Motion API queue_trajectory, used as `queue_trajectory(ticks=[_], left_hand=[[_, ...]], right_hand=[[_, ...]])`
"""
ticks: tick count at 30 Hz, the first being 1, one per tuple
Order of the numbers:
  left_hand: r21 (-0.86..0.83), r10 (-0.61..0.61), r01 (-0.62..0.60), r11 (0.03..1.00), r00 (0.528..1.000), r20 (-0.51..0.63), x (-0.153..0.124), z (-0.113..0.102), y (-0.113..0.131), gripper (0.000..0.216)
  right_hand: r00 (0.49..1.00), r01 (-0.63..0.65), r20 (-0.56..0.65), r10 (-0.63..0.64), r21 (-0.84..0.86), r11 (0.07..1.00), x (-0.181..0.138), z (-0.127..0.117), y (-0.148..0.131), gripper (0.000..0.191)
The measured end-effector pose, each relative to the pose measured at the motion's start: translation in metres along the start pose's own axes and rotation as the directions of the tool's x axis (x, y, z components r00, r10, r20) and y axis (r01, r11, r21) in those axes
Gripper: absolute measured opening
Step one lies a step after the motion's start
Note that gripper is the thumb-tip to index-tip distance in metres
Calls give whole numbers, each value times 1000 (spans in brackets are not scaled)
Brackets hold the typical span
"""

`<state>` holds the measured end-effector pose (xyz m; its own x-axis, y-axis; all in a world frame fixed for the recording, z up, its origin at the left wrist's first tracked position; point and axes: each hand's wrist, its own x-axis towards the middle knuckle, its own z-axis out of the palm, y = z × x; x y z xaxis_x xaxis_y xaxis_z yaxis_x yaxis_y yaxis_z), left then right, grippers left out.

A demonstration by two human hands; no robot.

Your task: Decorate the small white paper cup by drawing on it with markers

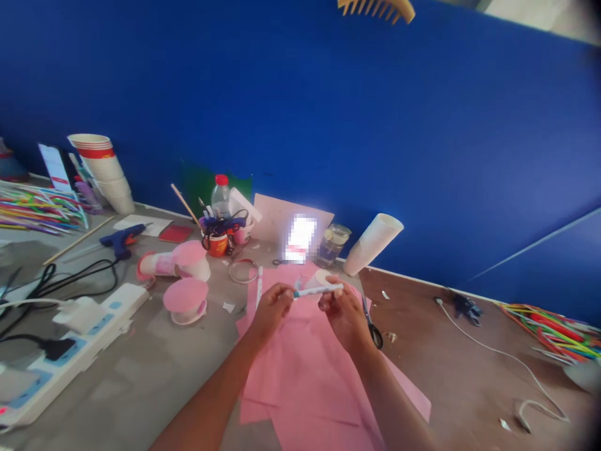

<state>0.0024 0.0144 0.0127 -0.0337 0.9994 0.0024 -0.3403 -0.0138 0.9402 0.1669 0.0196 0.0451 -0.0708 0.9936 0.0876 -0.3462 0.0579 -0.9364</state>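
A slim white pen [318, 290] with a teal end is held level between my two hands, above pink paper sheets [305, 369]. My left hand [276, 304] is closed, with its fingertips at the teal end. Around the white end, the fingers of my right hand [346, 313] are pinched. Just behind the pen lies a white round piece [320, 279], partly covered by my right hand. Scissors with black handles [374, 333] rest at the right edge of the paper, beside my right wrist.
Pink-topped paper cup pieces [185, 295], a blue glue gun [123, 240] and a power strip [101, 338] with cables are at the left. Behind stand a lit phone [300, 238], a glass jar [332, 244] and stacked paper cups [373, 243]. Colourful sticks [558, 329] lie far right.
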Motion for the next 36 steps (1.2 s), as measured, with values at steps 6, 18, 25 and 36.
queue_trajectory(ticks=[6,18,25,36], left_hand=[[204,-190,121,971,913,361,-24,25,-6,20],[128,-336,311,942,847,412,-25,31,-23,64],[91,-362,360,928,822,439,-24,31,-21,72],[-58,-408,541,839,696,591,-24,24,-9,67]], right_hand=[[998,-55,-18,54,-38,998,-4,-4,16,30],[990,-9,-143,-3,-82,997,-20,9,39,37],[994,-41,-106,40,-5,999,-20,8,35,34],[997,-56,-51,59,55,997,-25,7,30,32]])
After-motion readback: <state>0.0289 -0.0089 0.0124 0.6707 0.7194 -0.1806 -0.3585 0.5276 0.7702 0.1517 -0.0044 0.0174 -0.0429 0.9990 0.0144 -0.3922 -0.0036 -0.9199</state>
